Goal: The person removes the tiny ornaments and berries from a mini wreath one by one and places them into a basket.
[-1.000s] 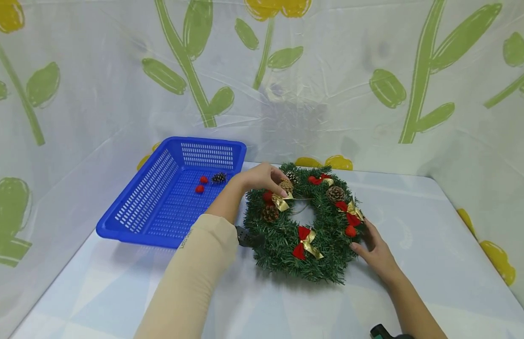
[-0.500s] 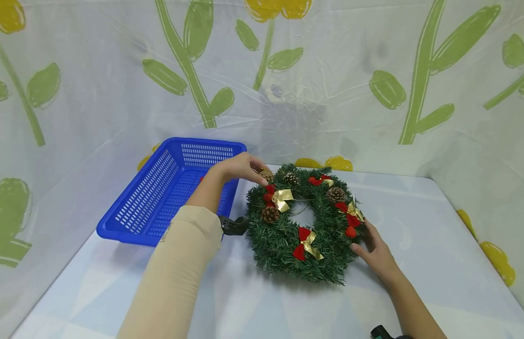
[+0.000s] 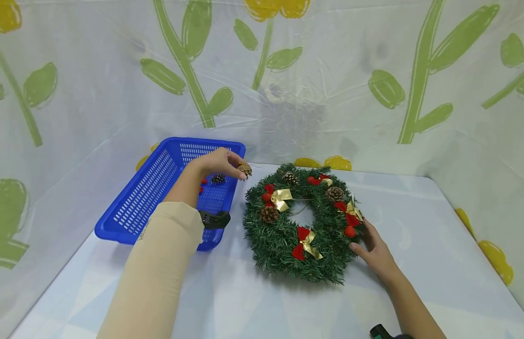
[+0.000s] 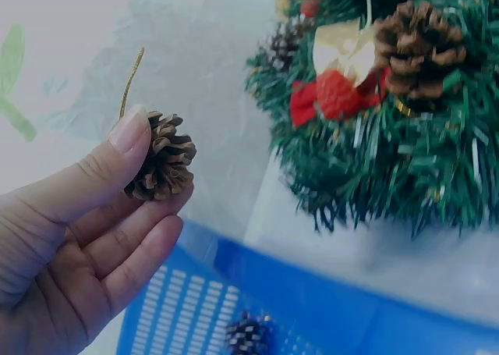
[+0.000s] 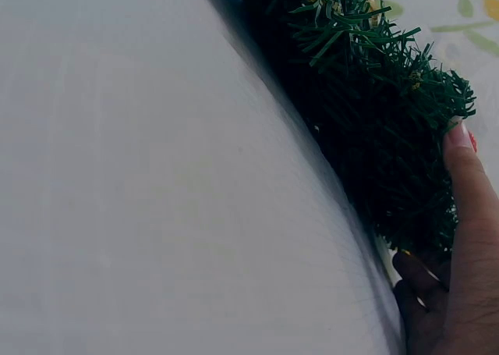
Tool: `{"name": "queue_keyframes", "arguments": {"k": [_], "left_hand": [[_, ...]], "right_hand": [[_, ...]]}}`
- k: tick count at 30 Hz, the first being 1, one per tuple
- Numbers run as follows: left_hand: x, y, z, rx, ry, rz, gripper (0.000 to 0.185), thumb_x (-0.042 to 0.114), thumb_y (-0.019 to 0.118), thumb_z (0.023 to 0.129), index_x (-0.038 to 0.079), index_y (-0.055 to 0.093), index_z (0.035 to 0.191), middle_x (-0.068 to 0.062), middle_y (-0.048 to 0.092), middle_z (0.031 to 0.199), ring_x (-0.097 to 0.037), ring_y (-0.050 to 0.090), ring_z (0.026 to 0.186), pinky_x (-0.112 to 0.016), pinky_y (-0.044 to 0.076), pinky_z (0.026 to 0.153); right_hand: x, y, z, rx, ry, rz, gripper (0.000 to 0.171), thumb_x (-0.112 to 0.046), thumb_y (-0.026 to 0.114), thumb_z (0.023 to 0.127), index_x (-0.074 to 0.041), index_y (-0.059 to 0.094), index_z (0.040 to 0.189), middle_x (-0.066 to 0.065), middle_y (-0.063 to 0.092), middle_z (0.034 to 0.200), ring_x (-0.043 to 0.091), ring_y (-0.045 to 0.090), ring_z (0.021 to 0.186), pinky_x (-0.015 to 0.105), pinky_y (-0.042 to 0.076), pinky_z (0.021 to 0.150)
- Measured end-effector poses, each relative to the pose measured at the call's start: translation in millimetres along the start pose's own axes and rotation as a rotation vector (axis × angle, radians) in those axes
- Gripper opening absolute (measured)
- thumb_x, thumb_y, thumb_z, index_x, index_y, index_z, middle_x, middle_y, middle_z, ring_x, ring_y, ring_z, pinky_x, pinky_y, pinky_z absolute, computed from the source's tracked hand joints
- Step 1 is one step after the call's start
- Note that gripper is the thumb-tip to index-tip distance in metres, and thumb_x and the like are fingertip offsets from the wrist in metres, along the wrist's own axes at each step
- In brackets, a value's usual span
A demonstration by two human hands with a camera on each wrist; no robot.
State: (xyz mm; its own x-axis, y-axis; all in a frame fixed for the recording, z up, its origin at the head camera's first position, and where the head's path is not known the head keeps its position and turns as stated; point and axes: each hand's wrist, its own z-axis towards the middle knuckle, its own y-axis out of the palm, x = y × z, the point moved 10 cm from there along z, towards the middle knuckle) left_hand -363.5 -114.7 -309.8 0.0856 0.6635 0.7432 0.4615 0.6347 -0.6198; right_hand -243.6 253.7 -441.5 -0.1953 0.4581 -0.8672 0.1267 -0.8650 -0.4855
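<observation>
One pine cone (image 4: 169,166) is pinched in the left hand (image 3: 219,162) near blue basket (image 3: 136,209); right hand (image 3: 377,254) grips wreath (image 3: 283,242) edge.

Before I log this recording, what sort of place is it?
Probably an indoor craft or recording booth: a pale table walled by flower-printed sheeting, with a decorated wreath and blue basket on it.

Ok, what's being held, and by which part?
Left hand: a pinecone, pinched by its scaly body, wire sticking out. Right hand: the wreath, by its outer edge.
</observation>
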Motion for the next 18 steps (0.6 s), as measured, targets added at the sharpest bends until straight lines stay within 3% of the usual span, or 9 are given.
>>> {"name": "queue_keyframes", "arguments": {"k": [4, 11, 18], "left_hand": [[-9.1, -9.6, -3.7, 0.019, -0.008, 0.006, 0.050, 0.021, 0.075, 0.082, 0.006, 0.060, 0.127, -0.015, 0.054, 0.132, -0.029, 0.048, 0.123, -0.045, 0.041, 0.102], [-24.1, -23.5, -9.8, 0.049, -0.018, -0.022, 0.048, 0.021, 0.073, 0.083, 0.003, 0.060, 0.126, -0.013, 0.064, 0.111, -0.027, 0.057, 0.103, -0.040, 0.047, 0.094], [-50.0, -33.7, -15.2, 0.094, -0.047, -0.077, 0.056, 0.022, 0.073, 0.084, 0.001, 0.053, 0.133, -0.020, 0.053, 0.131, -0.033, 0.044, 0.124, -0.051, 0.031, 0.108]], "right_hand": [[1, -1, 0, 0.009, -0.007, -0.007, 0.080, -0.010, 0.058, 0.093, 0.002, 0.005, 0.150, 0.039, 0.019, 0.146, 0.056, 0.022, 0.132, -0.004, 0.022, 0.089], [1, -2, 0, 0.015, -0.021, 0.006, 0.079, -0.007, 0.058, 0.092, 0.004, 0.005, 0.149, 0.040, 0.020, 0.145, 0.057, 0.023, 0.130, -0.004, 0.022, 0.089], [1, -1, 1, 0.007, -0.021, 0.013, 0.078, -0.007, 0.058, 0.092, 0.004, 0.005, 0.149, 0.039, 0.021, 0.145, 0.056, 0.023, 0.131, -0.004, 0.022, 0.090]]}}
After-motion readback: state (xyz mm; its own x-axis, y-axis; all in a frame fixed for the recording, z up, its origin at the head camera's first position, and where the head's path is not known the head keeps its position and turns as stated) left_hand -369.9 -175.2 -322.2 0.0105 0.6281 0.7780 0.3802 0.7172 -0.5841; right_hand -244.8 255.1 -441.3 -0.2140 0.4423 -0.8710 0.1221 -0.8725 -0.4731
